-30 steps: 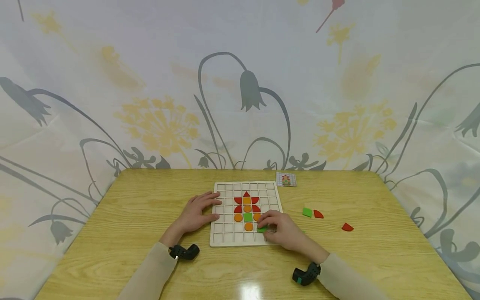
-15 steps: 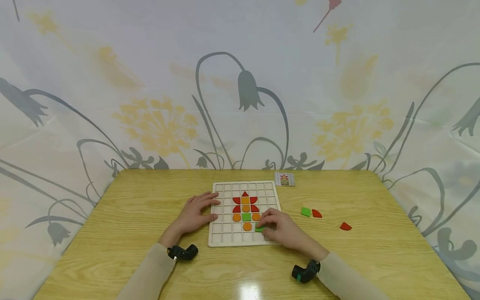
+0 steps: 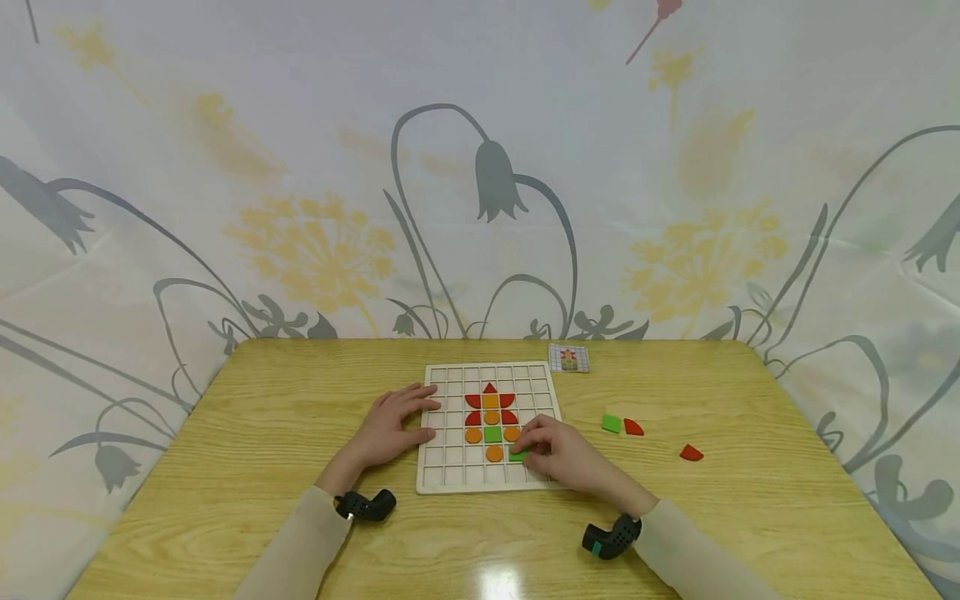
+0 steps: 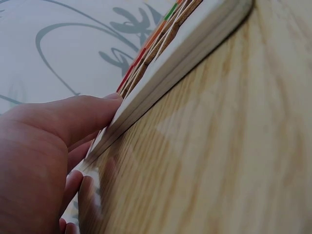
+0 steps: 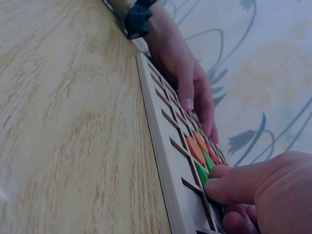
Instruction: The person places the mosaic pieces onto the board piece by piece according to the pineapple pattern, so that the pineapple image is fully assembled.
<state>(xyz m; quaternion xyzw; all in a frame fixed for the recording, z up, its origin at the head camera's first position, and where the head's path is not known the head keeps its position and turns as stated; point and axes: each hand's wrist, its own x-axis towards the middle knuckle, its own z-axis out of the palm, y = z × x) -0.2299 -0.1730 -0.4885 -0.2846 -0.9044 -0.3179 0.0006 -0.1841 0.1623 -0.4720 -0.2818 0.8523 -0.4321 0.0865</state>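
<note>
A white grid board [image 3: 454,476] lies on the wooden table, bearing a figure of red, orange and green tiles. My left hand [image 3: 384,430] rests at its left edge, fingers extended over the rim; in the left wrist view the thumb touches the board's side. Over the lower right of the figure, my right hand [image 3: 564,455] pinches a green square tile [image 3: 517,455] with thumb and fingertips. That tile sits in or just above a cell right of an orange round tile [image 3: 494,454]; the fingers partly cover it. Another green square [image 3: 492,434] fills a cell diagonally above.
Right of the board lie a loose green square [image 3: 611,424], a red quarter-circle tile [image 3: 633,427] and another red quarter-circle [image 3: 692,452]. A small picture card [image 3: 569,358] with a similar figure touches or nearly touches the board's far right corner.
The right hand has shifted very slightly, and the green square in its fingers looks a little lower and straighter against the cell. My left hand stays at the board's edge.
</note>
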